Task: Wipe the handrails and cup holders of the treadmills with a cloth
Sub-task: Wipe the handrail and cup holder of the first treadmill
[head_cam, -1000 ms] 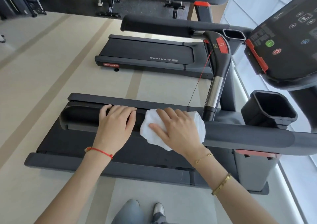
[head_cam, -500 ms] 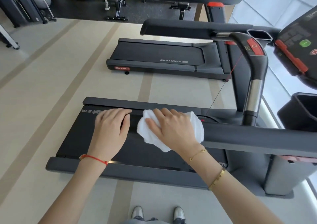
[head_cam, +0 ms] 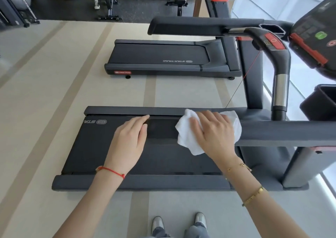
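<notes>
Pale gym flooring (head_cam: 54, 101) lies under two treadmills. My right hand (head_cam: 215, 134) lays straight fingers (head_cam: 206, 114) flat on the white cloth (head_cam: 185, 137), pressing it onto the near handrail (head_cam: 283, 134); my left hand (head_cam: 130, 141) rests, fingers relaxed, on that rail's end. Beyond sits a cup holder (head_cam: 320, 103).

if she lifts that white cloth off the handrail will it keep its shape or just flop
Probably flops: the white cloth is already bunched and draping over the handrail under the right hand. It looks thin and light, so it should lift easily.

Right hand (head_cam: 216, 134) flat on white cloth (head_cam: 187, 137) over handrail (head_cam: 283, 133)
</notes>
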A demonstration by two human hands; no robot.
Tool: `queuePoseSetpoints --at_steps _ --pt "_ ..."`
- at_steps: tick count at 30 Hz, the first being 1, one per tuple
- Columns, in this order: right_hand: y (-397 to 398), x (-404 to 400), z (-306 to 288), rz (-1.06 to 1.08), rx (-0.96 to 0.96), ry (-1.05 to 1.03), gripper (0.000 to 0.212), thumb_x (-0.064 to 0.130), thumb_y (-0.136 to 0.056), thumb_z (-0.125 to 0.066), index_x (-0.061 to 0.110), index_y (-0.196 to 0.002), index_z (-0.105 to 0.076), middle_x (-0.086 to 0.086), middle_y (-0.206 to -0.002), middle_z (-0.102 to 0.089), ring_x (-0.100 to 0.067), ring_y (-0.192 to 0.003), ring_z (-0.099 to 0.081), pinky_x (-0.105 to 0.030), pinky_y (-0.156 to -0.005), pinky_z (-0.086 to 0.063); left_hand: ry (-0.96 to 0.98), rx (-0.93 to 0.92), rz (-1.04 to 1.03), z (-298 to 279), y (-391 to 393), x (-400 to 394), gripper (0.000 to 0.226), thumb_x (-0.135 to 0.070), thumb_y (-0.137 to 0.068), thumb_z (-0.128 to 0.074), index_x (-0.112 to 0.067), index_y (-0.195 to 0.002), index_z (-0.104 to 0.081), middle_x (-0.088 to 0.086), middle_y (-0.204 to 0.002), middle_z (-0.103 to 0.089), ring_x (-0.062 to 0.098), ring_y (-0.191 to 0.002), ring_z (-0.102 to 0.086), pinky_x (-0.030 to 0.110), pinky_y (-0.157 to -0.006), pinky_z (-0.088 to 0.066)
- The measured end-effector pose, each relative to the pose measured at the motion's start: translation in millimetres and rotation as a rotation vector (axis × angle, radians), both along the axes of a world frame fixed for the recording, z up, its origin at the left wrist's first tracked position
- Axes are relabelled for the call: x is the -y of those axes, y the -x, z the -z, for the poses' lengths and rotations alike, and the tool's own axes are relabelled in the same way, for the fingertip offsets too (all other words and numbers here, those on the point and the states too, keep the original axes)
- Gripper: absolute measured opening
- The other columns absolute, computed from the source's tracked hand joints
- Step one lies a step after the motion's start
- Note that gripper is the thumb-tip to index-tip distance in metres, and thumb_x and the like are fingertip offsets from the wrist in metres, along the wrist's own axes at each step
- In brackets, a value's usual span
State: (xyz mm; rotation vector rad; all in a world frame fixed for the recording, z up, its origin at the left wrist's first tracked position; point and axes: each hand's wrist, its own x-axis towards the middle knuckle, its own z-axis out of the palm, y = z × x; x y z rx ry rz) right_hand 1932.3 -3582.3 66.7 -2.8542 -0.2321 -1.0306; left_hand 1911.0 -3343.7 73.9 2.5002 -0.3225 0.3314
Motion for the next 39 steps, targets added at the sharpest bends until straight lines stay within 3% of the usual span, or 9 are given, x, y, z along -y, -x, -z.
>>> queuePoseSetpoints --at_steps 3,5,8,10,12,18,26,39 --pt "-6.3 -33.6 -6.8 0.078 -0.019 -0.063 0.028 0.022 -0.083 -0.040 0.018 -0.056 -0.039 0.004 -0.052 -0.038 -0.022 -0.049 -0.033 -0.033 -0.054 -0.023 0.020 -0.006 0.008 1.8 0.2 0.0 0.034 -0.015 -0.102 -0.042 -0.007 -0.130 -0.058 0.005 -0.124 -0.064 0.023 -0.113 -0.060 0.042 -0.099 -0.047" --pt "-6.0 -62.5 -4.6 -0.025 -0.002 -0.089 0.029 0.024 -0.087 -0.044 0.018 -0.059 -0.047 0.004 -0.055 -0.044 -0.022 -0.052 -0.037 -0.034 -0.054 -0.029 0.043 -0.016 0.011 3.4 -0.4 -0.3 0.034 -0.015 -0.102 -0.041 -0.008 -0.130 -0.058 0.004 -0.123 -0.064 0.022 -0.112 -0.059 0.041 -0.098 -0.047" --pt "1.0 -69.1 2.5 -0.173 0.006 -0.036 0.029 0.031 -0.097 -0.043 0.018 -0.087 -0.067 0.003 -0.076 -0.061 -0.023 -0.066 -0.052 -0.036 -0.064 -0.040 0.065 -0.030 0.012 4.3 -0.4 -0.7 0.035 -0.017 -0.101 -0.039 -0.010 -0.129 -0.058 0.001 -0.122 -0.064 0.020 -0.112 -0.059 0.038 -0.098 -0.047" --pt "5.3 -51.3 5.5 -0.234 0.033 0.067 0.030 0.032 -0.100 -0.045 0.016 -0.108 -0.069 0.000 -0.098 -0.067 -0.023 -0.078 -0.058 -0.038 -0.071 -0.045 0.043 -0.019 0.005 3.8 -0.4 -0.2 0.035 -0.018 -0.101 -0.040 -0.009 -0.129 -0.059 0.003 -0.121 -0.064 0.021 -0.111 -0.059 0.038 -0.098 -0.047" --pt "10.5 -27.8 7.8 -0.221 0.036 0.116 0.030 0.031 -0.100 -0.046 0.015 -0.114 -0.067 -0.002 -0.108 -0.066 -0.024 -0.084 -0.059 -0.039 -0.076 -0.046 0.030 -0.010 0.000 2.6 -1.5 1.8 0.033 -0.017 -0.101 -0.043 -0.007 -0.128 -0.059 0.006 -0.120 -0.064 0.024 -0.110 -0.060 0.041 -0.097 -0.047" --pt "20.0 40.4 2.4 0.004 -0.003 -0.064 0.025 0.023 -0.097 -0.043 0.014 -0.101 -0.066 0.001 -0.089 -0.064 -0.026 -0.082 -0.056 -0.039 -0.078 -0.042 -0.022 0.019 0.062 -2.3 -8.2 25.1 0.030 -0.018 -0.100 -0.047 -0.008 -0.125 -0.061 0.005 -0.119 -0.065 0.024 -0.111 -0.059 0.042 -0.099 -0.045" --pt "30.7 91.1 10.8 0.095 -0.021 -0.172 0.033 0.028 -0.101 -0.036 0.014 -0.113 -0.063 0.000 -0.111 -0.064 -0.024 -0.102 -0.055 -0.036 -0.093 -0.037 -0.187 0.102 0.042 -4.1 -14.2 83.5 0.023 -0.026 -0.099 -0.050 -0.016 -0.109 -0.068 -0.003 -0.104 -0.071 0.020 -0.097 -0.064 0.039 -0.093 -0.041" --pt "42.3 257.7 8.0 0.148 -0.048 -0.233 0.037 0.033 -0.102 -0.031 0.017 -0.112 -0.063 0.003 -0.111 -0.061 -0.021 -0.102 -0.050 -0.031 -0.094 -0.030 -0.187 0.071 0.146 -6.5 -11.7 258.4 0.030 -0.032 -0.101 -0.043 -0.017 -0.113 -0.066 -0.004 -0.108 -0.069 0.018 -0.098 -0.063 0.036 -0.095 -0.039"
